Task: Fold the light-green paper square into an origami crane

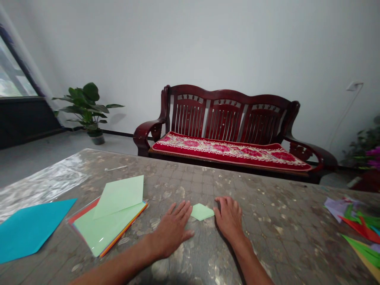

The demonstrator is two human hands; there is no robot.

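A small folded piece of light green paper [202, 212] lies flat on the table between my two hands. My left hand [173, 227] rests palm down at its left end, fingers stretched out and thumb apart; the fingertips touch or cover that end. On the other side, my right hand [229, 215] has its fingers bent and its thumb beside the paper's right tip. Whether the right thumb presses on the tip I cannot tell. Nothing shows gripped in either hand.
Left of my hands, a loose green sheet [123, 194] overlaps a pack of coloured paper [103, 229]. A blue sheet [32, 227] lies farther left. Folded colourful paper pieces [359, 225] are at the right. Beyond the patterned table [267, 221] stands a wooden bench [224, 114].
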